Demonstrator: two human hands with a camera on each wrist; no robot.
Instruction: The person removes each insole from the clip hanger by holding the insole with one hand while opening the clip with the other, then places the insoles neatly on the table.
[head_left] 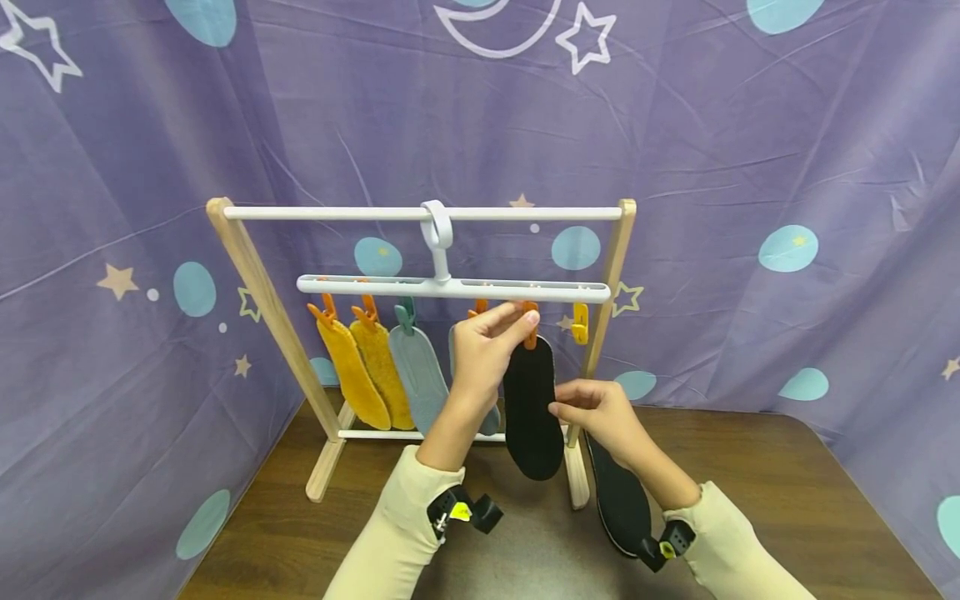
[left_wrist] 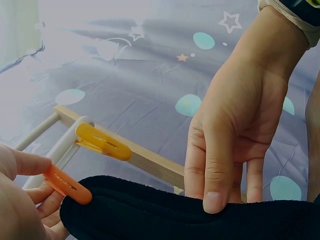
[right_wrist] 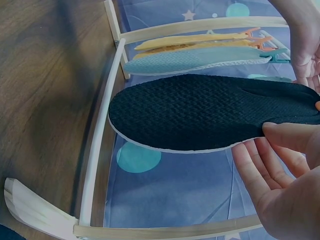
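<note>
A black insole (head_left: 531,417) hangs upright below the white hanger bar (head_left: 450,287), its top end at an orange clip (head_left: 531,327). My left hand (head_left: 483,342) pinches that clip between thumb and fingers; in the left wrist view the orange clip (left_wrist: 68,184) overlaps the insole's end. With thumb and fingertips, my right hand (head_left: 600,412) pinches the insole's right edge. The right wrist view shows the textured face of the black insole (right_wrist: 200,112) and my right hand (right_wrist: 290,175) at its lower edge. A yellow clip (head_left: 580,323) hangs at the bar's right end, holding nothing.
Two yellow insoles (head_left: 352,375) and a grey-blue insole (head_left: 417,375) hang from clips on the left; another grey-blue one is partly behind my left hand. A second black insole (head_left: 622,500) lies on the wooden table (head_left: 750,483). The rack's wooden post (head_left: 618,258) stands at right.
</note>
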